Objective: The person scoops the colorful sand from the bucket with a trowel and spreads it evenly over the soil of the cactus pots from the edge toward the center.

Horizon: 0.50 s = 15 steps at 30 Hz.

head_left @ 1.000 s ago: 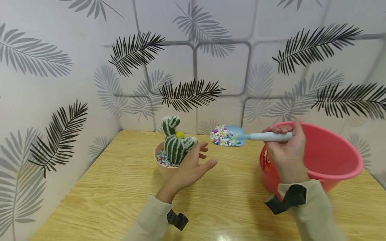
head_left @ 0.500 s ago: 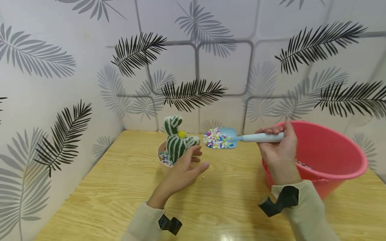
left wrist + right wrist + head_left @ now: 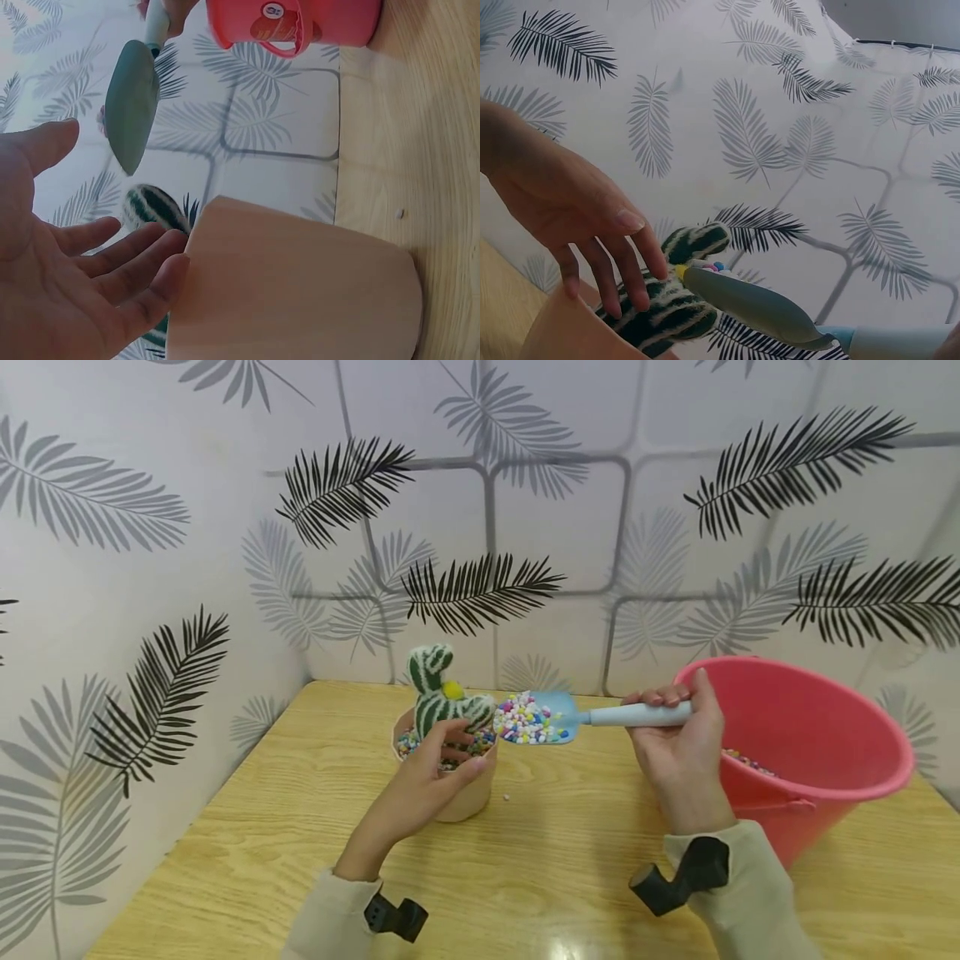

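Note:
My right hand (image 3: 678, 760) grips the pale handle of a blue trowel (image 3: 561, 710), held level above the table. Small multicoloured pebbles (image 3: 523, 720) are heaped on its blade, and the tip is right beside the pot's rim. A knitted green-and-white cactus (image 3: 429, 670) with a yellow bobble stands in the peach plant pot (image 3: 468, 795), among similar pebbles. My left hand (image 3: 416, 785) has relaxed, slightly bent fingers at the near side of the pot, holding nothing. In the left wrist view its fingertips (image 3: 174, 274) overlap the pot's rim.
To the right stands a pink bucket (image 3: 817, 735) with colourful pebbles inside. One loose pebble (image 3: 506, 797) lies on the wooden table (image 3: 570, 868) just right of the pot. A leaf-patterned wall covering (image 3: 555, 527) rises behind and at the left.
The loaded trowel in my right hand has moved left and slightly down to the pot's rim. My left hand has shifted left and back, uncovering more of the pot and the pebbles in it.

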Each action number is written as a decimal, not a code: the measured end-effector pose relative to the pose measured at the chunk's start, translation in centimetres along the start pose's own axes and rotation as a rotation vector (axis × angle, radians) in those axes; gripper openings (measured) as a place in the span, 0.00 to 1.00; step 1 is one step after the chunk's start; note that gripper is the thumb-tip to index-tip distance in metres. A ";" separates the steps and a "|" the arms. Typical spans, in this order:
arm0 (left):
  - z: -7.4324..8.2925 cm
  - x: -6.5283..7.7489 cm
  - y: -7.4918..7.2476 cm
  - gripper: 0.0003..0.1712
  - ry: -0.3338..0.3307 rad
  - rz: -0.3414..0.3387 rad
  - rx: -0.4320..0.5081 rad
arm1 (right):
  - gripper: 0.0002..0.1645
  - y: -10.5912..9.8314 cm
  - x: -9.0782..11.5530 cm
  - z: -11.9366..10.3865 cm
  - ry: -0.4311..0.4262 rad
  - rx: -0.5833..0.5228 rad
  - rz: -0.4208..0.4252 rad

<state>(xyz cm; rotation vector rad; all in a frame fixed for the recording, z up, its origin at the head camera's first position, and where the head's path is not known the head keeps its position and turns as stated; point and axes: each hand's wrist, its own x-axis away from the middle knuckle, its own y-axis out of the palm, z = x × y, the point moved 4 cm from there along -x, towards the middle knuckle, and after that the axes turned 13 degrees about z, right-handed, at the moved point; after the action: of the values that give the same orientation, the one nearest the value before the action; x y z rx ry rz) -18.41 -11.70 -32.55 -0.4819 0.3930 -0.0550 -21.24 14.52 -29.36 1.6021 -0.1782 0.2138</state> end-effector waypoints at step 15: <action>-1.4 -0.3 -2.8 0.30 -0.037 0.099 -0.002 | 0.25 -2.0 0.1 0.8 -0.020 0.026 0.046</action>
<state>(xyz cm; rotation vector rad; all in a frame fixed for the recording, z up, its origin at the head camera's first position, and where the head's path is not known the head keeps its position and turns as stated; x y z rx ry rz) -19.05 -14.76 -32.26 -0.4639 0.3801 0.0503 -20.63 13.85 -31.32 1.6276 -0.2293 0.2365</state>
